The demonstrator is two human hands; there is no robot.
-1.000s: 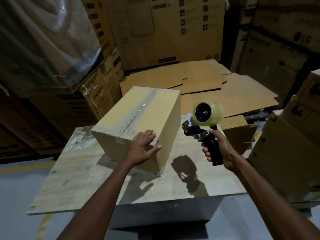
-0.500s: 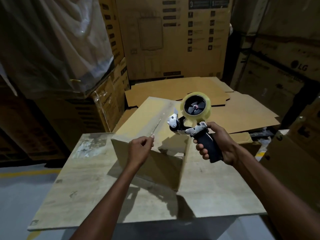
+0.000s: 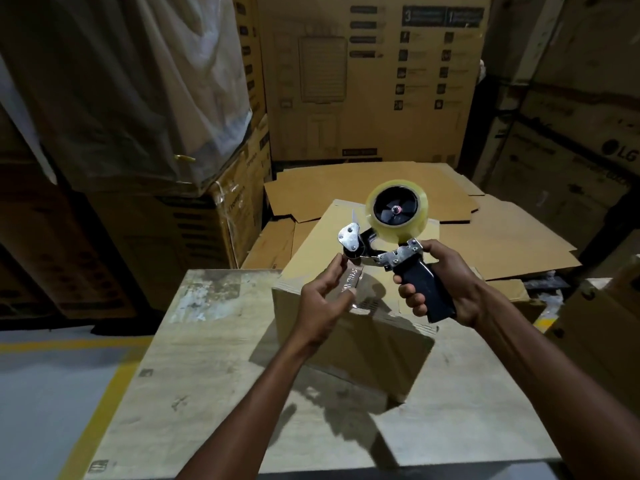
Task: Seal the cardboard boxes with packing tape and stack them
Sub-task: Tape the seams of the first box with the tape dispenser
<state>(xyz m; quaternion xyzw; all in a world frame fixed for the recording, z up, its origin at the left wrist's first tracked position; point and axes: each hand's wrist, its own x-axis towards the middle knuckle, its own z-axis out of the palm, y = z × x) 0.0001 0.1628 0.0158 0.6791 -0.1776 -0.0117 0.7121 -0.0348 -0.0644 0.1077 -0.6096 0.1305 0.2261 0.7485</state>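
Obs: one cardboard box (image 3: 346, 348) sits on the tabletop (image 3: 207, 375), right of centre and toward the far edge. One vertical corner faces the near edge. Its long axis runs away from the person, angled slightly right.

Right hand (image 3: 446, 282): fingers wrapped fully round the black handle of the tape dispenser (image 3: 398, 244), roll uppermost, roller and blade end pointing left.

Left hand (image 3: 325, 306): thumb and fingertips pinch the crinkled tape end (image 3: 351, 282) just under the roller; the other fingers are loosely curled.

Key relation: both hands hover above the near end of the box top, apart from it, so the box lies directly below and extends away from them. The left hand is nearer the near face.

Judgement: the tape end needs sticking over the near edge, then the dispenser runs along the long axis toward the far edge. Whether the top seam already carries tape I cannot tell; the hands hide part of it.
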